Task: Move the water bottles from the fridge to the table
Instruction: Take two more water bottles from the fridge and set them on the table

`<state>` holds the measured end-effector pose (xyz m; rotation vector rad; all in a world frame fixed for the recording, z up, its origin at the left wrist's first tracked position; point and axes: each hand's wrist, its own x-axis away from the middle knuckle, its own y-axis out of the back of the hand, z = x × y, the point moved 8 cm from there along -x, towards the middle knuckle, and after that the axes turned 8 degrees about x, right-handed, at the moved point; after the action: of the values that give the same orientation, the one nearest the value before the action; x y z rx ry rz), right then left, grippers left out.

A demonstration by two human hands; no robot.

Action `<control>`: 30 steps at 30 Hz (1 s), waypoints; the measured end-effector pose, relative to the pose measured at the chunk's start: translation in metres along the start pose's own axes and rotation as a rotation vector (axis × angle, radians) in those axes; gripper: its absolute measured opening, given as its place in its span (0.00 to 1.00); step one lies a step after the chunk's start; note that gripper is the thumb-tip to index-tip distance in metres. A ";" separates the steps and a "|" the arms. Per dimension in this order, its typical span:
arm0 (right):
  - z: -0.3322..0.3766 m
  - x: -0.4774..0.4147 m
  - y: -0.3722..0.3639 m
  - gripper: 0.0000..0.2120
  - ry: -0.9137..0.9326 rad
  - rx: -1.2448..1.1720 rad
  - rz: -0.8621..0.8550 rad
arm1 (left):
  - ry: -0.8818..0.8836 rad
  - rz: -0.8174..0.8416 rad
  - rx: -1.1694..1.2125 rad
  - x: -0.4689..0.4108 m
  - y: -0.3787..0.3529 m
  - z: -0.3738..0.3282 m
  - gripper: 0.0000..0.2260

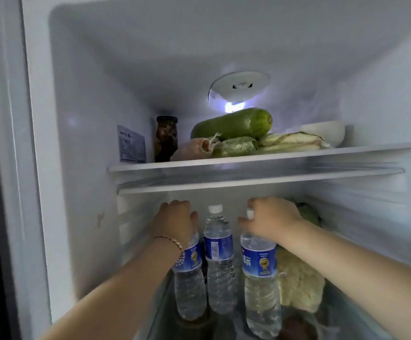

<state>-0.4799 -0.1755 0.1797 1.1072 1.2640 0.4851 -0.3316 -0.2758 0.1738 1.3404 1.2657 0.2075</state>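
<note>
Three clear water bottles with blue labels stand upright on the lower fridge shelf. My left hand (175,220) is closed over the top of the left bottle (189,278), hiding its cap. The middle bottle (219,261) stands free between my hands, its white cap showing. Over the neck of the right bottle (261,285) my right hand (270,219) is wrapped, with the white cap peeking out between the fingers. No table is in view.
The glass shelf edge (248,182) runs just above both hands. On the upper shelf sit a green gourd (234,123), a dark jar (166,138), wrapped vegetables and a white bowl (324,133). A pale cabbage (297,280) crowds the right bottle. The fridge wall (81,168) is on the left.
</note>
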 end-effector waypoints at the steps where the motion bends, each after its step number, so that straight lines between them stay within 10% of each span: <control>1: 0.001 0.003 0.003 0.23 -0.001 0.002 -0.025 | 0.010 -0.008 -0.015 0.002 0.002 -0.001 0.15; 18: 0.009 0.097 0.072 0.12 0.119 -0.334 -0.373 | -0.114 -0.220 0.056 0.124 0.090 -0.072 0.14; 30: 0.120 0.251 0.100 0.12 0.689 -0.488 -0.101 | 0.266 -0.196 -0.195 0.338 0.185 -0.041 0.10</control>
<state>-0.2693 0.0258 0.1282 0.4604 1.6582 1.0916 -0.1346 0.0574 0.1448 1.0382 1.5484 0.3714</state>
